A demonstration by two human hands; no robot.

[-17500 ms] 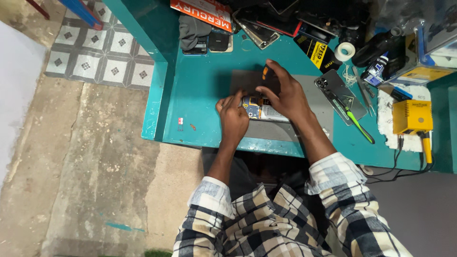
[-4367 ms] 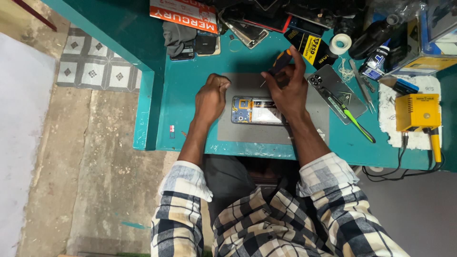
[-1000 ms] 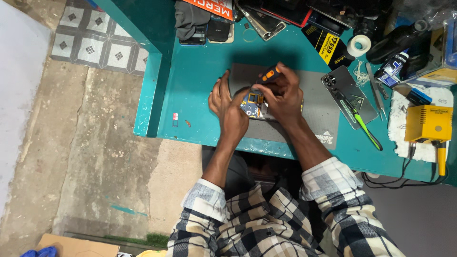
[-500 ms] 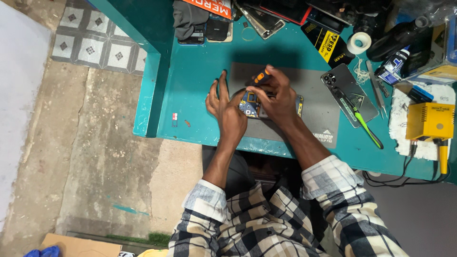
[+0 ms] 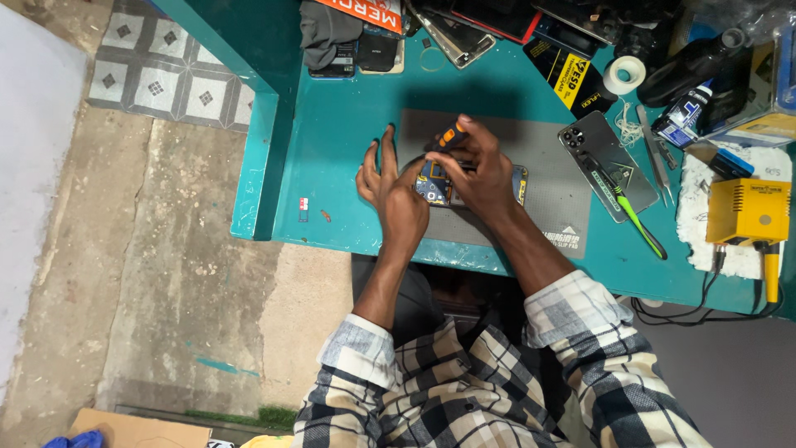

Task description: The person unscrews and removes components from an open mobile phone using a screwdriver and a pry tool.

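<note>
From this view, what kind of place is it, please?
Probably a small phone repair bench. The right hand works a screwdriver on an opened phone lying on a grey mat, with a phone back cover and tweezers nearby.

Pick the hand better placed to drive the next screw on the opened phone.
Right hand: it already grips the orange-handled screwdriver over the opened phone. Left hand is steadying the phone's edge.

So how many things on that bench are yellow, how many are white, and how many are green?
Yellow: 2, the yellow box unit and the yellow-and-black packet
White: 2, the tape roll and the white cloth
Green: 1, the green-handled tool
Total: 5
</note>
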